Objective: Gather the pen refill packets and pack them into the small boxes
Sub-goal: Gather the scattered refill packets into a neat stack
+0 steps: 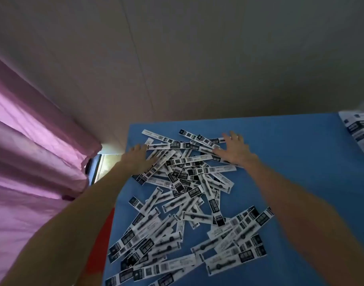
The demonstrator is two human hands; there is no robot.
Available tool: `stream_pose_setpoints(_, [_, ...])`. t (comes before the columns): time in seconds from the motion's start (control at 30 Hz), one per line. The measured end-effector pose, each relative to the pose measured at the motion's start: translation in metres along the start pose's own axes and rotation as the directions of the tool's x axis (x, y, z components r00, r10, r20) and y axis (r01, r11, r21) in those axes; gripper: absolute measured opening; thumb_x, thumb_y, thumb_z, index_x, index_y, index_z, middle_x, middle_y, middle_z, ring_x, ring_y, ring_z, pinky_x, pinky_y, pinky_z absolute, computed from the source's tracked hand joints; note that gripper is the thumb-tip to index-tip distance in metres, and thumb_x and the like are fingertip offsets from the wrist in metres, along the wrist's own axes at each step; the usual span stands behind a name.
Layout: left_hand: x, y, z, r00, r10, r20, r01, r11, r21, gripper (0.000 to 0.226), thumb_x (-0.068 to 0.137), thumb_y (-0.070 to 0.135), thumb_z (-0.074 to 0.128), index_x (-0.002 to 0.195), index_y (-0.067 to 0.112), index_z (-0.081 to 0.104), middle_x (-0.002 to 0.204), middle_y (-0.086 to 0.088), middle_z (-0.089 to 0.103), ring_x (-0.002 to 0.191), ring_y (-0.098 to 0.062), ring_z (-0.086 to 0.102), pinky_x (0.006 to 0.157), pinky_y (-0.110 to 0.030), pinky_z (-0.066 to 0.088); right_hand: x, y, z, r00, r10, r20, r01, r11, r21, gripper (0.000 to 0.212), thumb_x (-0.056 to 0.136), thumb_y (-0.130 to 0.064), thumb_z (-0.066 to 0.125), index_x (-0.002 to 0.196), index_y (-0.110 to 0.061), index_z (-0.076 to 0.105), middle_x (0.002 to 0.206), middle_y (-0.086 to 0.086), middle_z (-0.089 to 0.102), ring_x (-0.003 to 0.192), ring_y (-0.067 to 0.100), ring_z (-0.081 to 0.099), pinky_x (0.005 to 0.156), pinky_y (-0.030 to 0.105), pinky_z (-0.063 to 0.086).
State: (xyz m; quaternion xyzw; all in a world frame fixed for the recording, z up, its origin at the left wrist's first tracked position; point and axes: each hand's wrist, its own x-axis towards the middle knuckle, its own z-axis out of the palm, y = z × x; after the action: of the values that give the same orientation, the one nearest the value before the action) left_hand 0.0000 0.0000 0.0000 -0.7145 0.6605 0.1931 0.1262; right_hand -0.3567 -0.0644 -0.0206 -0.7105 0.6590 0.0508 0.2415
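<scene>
Everywhere, scattered black-and-white refill packets [185, 195]

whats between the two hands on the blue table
In the head view, overlapping pen refill packets fill the stretch between the left hand and right hand.

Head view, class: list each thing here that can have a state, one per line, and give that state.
Refill packets: loose, scattered and overlapping on the blue table.
Left hand: fingers straight, resting flat on the far left of the pile.
Right hand: fingers spread, flat on the far right of the pile.
Printed sheet: lying flat at the table's far right edge.
Curtain: drawn, hanging in folds.
</scene>
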Motion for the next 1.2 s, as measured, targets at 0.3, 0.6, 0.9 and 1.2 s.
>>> stream_pose_setpoints(0.3, [0.006, -0.007, 0.014, 0.993, 0.117, -0.028, -0.118, 0.992, -0.037, 0.086, 0.095, 0.077, 0.034, 0.154, 0.015, 0.033, 0.156, -0.014, 0.034, 0.143, -0.035, 0.031, 0.108, -0.053, 0.041, -0.008, -0.026, 0.017, 0.998, 0.063, -0.004, -0.063, 0.988, -0.141, 0.087, 0.091, -0.081, 0.041, 0.159, -0.028, 0.030, 0.166, 0.014, 0.021, 0.149, 0.042, 0.022, 0.116, 0.058, 0.032])
stream_pose_setpoints(0.6, [0.014, -0.006, 0.027, 0.954, 0.281, -0.105, -0.291, 0.952, -0.092, 0.088, 0.090, 0.077, 0.047, 0.153, 0.017, 0.037, 0.153, -0.007, 0.038, 0.141, -0.029, 0.033, 0.109, -0.049, 0.041, -0.022, -0.045, 0.030, 1.000, 0.021, -0.001, -0.021, 0.998, -0.067, 0.075, 0.093, -0.075, 0.046, 0.152, -0.030, 0.043, 0.157, 0.017, 0.032, 0.144, 0.040, 0.029, 0.114, 0.056, 0.038])
stream_pose_setpoints(0.9, [0.021, -0.003, 0.022, 0.950, 0.310, -0.051, -0.313, 0.930, -0.190, 0.077, 0.088, 0.042, 0.074, 0.149, 0.016, 0.034, 0.144, -0.009, 0.050, 0.134, -0.033, 0.043, 0.095, -0.042, 0.046, -0.018, -0.039, 0.031, 0.969, -0.248, 0.013, 0.248, 0.957, -0.149, 0.048, 0.092, -0.051, 0.065, 0.123, -0.014, 0.060, 0.141, 0.009, 0.044, 0.130, 0.030, 0.043, 0.091, 0.043, 0.052])
stream_pose_setpoints(1.2, [0.019, 0.012, 0.024, 0.958, 0.279, -0.060, -0.283, 0.901, -0.330, 0.095, 0.080, 0.021, 0.086, 0.157, 0.018, 0.030, 0.138, -0.001, 0.059, 0.126, -0.026, 0.052, 0.102, -0.043, 0.048, -0.007, -0.014, 0.036, 0.932, -0.356, -0.067, 0.357, 0.934, -0.002, 0.036, 0.089, -0.025, 0.070, 0.123, -0.014, 0.070, 0.125, 0.005, 0.057, 0.115, 0.025, 0.053, 0.096, 0.045, 0.051])
